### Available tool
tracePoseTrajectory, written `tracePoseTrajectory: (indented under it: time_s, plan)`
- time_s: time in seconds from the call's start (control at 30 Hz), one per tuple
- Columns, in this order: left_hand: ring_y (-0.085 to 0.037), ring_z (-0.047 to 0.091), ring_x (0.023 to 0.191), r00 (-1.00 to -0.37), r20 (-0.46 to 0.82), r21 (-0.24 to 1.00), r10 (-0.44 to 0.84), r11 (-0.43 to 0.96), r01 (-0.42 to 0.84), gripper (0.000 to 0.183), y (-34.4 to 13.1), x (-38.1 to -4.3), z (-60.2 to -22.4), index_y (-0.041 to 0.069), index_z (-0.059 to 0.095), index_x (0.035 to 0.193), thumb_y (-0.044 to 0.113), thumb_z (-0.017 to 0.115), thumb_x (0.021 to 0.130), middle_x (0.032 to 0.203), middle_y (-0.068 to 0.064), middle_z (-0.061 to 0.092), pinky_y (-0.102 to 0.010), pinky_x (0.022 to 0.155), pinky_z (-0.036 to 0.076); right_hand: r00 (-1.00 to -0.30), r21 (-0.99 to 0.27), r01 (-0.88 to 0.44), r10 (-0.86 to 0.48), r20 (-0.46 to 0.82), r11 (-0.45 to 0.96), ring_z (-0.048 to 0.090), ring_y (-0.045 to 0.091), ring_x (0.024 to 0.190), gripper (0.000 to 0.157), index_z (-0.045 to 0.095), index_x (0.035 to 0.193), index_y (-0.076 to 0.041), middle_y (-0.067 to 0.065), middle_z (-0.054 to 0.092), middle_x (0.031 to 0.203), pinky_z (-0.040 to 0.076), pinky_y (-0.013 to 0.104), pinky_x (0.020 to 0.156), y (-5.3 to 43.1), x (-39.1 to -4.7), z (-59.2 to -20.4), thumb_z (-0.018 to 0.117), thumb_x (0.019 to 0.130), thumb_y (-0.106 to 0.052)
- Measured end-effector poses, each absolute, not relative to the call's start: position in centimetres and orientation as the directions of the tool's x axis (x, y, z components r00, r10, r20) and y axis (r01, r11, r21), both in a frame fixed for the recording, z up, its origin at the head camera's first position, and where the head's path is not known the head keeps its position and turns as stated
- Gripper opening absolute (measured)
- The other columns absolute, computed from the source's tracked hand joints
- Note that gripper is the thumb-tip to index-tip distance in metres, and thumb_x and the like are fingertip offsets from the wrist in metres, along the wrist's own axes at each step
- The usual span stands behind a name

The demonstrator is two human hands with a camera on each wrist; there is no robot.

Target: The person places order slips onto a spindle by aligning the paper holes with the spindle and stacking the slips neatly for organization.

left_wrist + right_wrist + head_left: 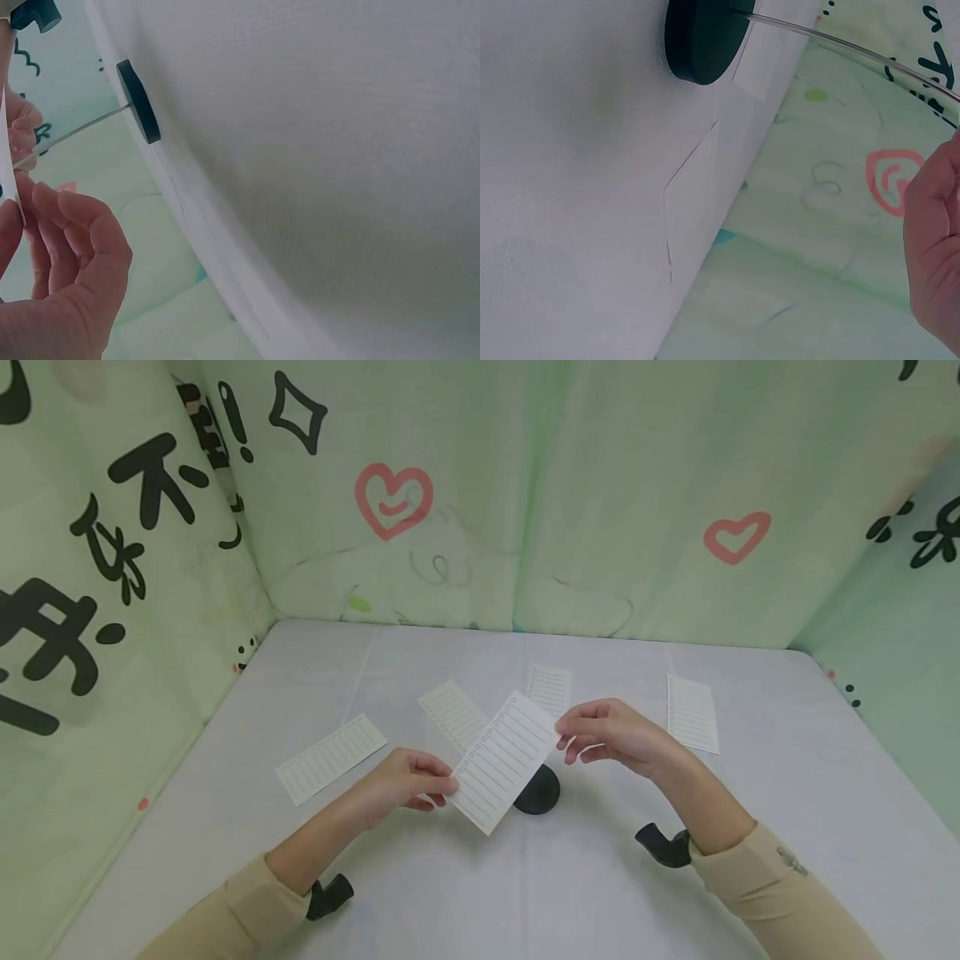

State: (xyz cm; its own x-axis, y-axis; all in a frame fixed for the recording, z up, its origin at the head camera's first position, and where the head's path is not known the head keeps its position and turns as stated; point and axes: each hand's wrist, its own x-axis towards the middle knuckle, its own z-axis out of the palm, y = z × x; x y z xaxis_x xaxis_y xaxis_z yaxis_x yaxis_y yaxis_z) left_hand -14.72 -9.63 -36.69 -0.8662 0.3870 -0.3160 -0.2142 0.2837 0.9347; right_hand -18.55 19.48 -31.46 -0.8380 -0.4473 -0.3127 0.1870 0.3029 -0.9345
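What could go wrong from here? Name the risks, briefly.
The thin rod rises from the black base toward the hands, its upper end not plainly visible; it might prick the left hand or the right hand. The lined card is held near opposite edges, so it could bend or tear if pushed against the rod. A sideways push on the rod might also tip or slide the base.

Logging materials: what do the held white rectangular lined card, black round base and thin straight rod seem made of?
Lined card: matte paper or thin cardstock, from its thin edge. Round base: possibly plastic or painted metal, even, dull surface. Thin rod: likely polished metal, given its bright streak.
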Motion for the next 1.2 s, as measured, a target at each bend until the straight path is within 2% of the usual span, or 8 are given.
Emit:
tracePoseTrajectory:
  time_s: [0.9,1.2]
  plan:
    - [-0.014,0.059,0.068,-0.871,-0.338,0.922,0.357,0.313,-0.229,0.020,-9.0,-15.3,-38.0,-0.004,0.064,0.095,0.013,0.066,0.083,0.076,-0.003,0.065,-0.032,0.069,0.051,-0.808,-0.942,0.176,-0.504,-0.304,0.286,0.062,0.014,0.067,0.010,0.064,0.082,-0.011,0.006,0.062,0.078,0.048,0.027,0.067,19.6,-18.9,-32.0,0.056,0.088,-0.011]
    - [-0.014,0.059,0.066,-0.876,-0.390,0.885,0.283,0.377,-0.272,0.016,-8.8,-15.3,-38.4,-0.002,0.065,0.092,0.010,0.067,0.081,0.074,-0.004,0.065,-0.029,0.065,0.051,-0.797,-0.908,0.171,-0.489,-0.356,0.382,0.063,0.018,0.071,0.013,0.063,0.089,-0.005,0.007,0.064,0.082,0.048,0.033,0.072,20.0,-19.2,-34.0,0.059,0.088,-0.017]
